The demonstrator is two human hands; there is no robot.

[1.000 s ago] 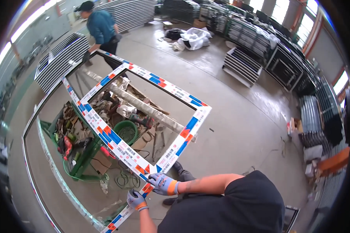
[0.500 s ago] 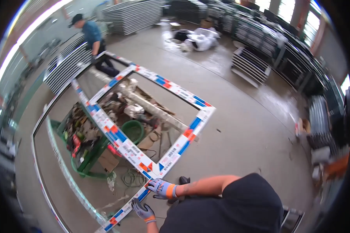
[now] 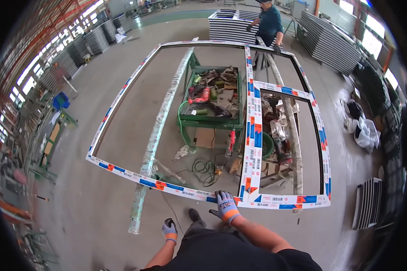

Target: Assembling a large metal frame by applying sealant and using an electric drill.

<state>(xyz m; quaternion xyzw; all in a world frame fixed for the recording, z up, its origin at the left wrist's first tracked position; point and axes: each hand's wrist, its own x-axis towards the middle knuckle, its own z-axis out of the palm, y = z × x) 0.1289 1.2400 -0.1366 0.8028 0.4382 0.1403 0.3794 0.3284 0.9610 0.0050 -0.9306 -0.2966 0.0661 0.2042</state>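
Note:
A large window frame point(image 3: 256, 131), its white rails covered in blue and orange printed film, lies across two long wrapped beams. My right hand point(image 3: 224, 207), in a grey glove with an orange cuff, rests on the near rail left of the corner of the smaller inner frame. Its fingers lie across the rail and its thumb stands apart. My left hand point(image 3: 170, 230), gloved the same way, hangs in the air short of the near rail. Its fingers are loosely bent, and nothing shows in them. Across the frame, a person point(image 3: 270, 25) has one gloved hand at the far rail.
Below the frame stands a green cart point(image 3: 212, 119) with scraps and a red power tool point(image 3: 202, 95). The left beam point(image 3: 160, 122) sticks out toward me past the near rail. A coiled green hose point(image 3: 204, 171) lies on the floor. Stacked frames point(image 3: 328, 40) stand at back right.
My view has swung round to the left, so the frame now lies squarely before me. My left hand has come off the near rail; my right hand is still on it.

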